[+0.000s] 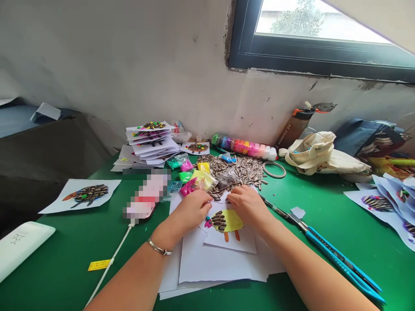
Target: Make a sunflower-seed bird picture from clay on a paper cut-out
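Observation:
My left hand (pixel 193 209) rests curled on the left edge of a small white card (pixel 231 236), fingers closed near the pink and blue head of a yellow clay bird (pixel 227 221). Several sunflower seeds are stuck on the bird's body. My right hand (pixel 247 205) is bent over the card's top edge, fingertips pinched together by the seed pile (pixel 236 169); what they hold is hidden. The card lies on a stack of white paper (pixel 210 263). A bracelet circles my left wrist.
Bags of coloured clay (pixel 194 175) lie behind my hands. A stack of finished cards (pixel 151 142), a clay tube row (pixel 243 147), a tape ring (pixel 274 169), blue scissors (pixel 337 255), a cloth bag (pixel 319 153), a bottle (pixel 296 123), a phone with cable (pixel 147 198) and a white box (pixel 19 246) surround them.

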`<control>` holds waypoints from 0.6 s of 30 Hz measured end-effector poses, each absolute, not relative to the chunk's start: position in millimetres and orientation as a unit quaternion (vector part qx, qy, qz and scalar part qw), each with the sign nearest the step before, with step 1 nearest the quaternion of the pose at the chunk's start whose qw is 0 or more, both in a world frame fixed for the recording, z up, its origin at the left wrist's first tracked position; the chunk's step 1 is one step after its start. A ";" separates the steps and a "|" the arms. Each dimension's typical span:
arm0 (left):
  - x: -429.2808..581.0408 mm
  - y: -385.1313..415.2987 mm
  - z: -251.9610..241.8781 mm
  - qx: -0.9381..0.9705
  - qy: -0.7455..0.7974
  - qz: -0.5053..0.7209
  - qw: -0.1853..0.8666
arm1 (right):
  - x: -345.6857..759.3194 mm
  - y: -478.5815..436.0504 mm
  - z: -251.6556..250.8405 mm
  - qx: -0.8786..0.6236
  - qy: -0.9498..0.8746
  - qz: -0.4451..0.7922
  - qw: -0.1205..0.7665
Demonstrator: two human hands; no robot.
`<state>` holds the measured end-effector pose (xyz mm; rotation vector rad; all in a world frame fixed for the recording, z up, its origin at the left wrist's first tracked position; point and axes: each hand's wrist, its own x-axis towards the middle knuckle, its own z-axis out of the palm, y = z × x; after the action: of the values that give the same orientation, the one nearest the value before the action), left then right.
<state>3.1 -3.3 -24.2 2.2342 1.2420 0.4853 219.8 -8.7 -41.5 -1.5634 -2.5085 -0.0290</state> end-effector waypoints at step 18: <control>4.2 -3.1 -24.5 0.835 0.462 0.171 0.243 | 219.2 -3.9 -41.9 -0.527 -0.848 -0.026 0.053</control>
<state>4.2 -3.1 -24.5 2.2823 1.2636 0.4667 219.2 -3.9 -41.9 -1.6027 -2.5779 -0.0795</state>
